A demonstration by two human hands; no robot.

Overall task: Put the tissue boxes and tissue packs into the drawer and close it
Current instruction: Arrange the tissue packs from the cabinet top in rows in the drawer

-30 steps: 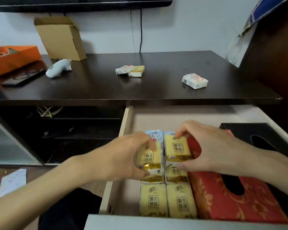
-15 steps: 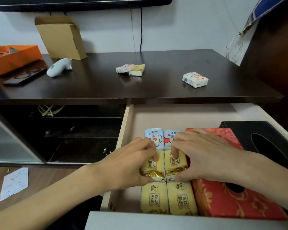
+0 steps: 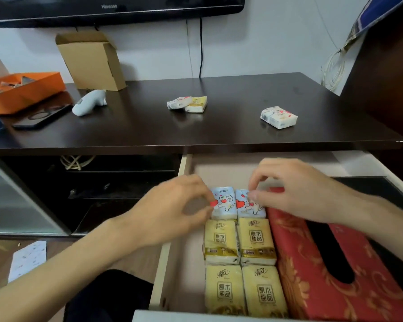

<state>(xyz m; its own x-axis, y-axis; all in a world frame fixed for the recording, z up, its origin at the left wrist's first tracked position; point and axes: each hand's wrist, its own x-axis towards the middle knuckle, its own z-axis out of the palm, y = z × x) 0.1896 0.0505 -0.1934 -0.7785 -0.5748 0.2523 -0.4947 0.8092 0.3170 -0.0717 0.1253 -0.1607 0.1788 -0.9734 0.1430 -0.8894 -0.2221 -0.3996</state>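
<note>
The drawer [image 3: 166, 259] stands pulled out below the dark tabletop [image 3: 219, 133]. Inside lie several yellow tissue packs [image 3: 240, 263] in two rows, two blue heart-print packs [image 3: 226, 204] behind them, a red tissue box [image 3: 335, 282] and a black tissue box [image 3: 368, 184] at the right. My left hand [image 3: 172, 210] hovers empty, fingers curled, beside the left blue pack. My right hand [image 3: 296, 189] hangs over the right blue pack, fingertips just above it, holding nothing. On the tabletop lie a white pack [image 3: 179, 102], a yellow pack [image 3: 197, 105] and another white pack [image 3: 279, 117].
A cardboard box [image 3: 91, 59], an orange box [image 3: 21, 89], a white gadget [image 3: 90, 102] and a phone [image 3: 42, 116] sit on the tabletop's left. A TV [image 3: 114, 8] hangs above. Open shelves lie left of the drawer; a paper sheet [image 3: 27, 260] is on the floor.
Both hands set two yellow packs down in the middle row, let go, and lifted back toward the blue packs.
</note>
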